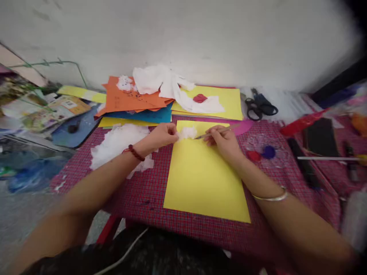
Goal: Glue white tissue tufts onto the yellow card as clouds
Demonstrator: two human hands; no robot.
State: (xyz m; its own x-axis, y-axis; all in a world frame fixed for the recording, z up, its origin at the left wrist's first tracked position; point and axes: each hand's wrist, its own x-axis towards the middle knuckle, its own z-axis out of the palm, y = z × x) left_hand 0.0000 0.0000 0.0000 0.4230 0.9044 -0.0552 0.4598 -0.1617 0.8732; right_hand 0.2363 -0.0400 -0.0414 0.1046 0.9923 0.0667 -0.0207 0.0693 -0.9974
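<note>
A yellow sheet of paper (206,183) lies in front of me, with a small fluffy white clump (188,133) near its top edge. My left hand (163,136) is pinched closed at the clump's left side, on a bit of white tissue. Between the fingers of my right hand (222,139) is a thin paintbrush (226,130), slanted so that its dark tip meets the paper just right of the clump. Left of the sheet, partly behind my left forearm, sits a pile of torn white tissue (114,143).
Behind are stacked orange paper (123,101), more yellow sheets (233,101) and crumpled white tissue (151,80). Black-handled scissors (254,109) lie at the back right. A clear plastic dish (278,152) with red and blue pieces stands right, on the checked tablecloth (137,198).
</note>
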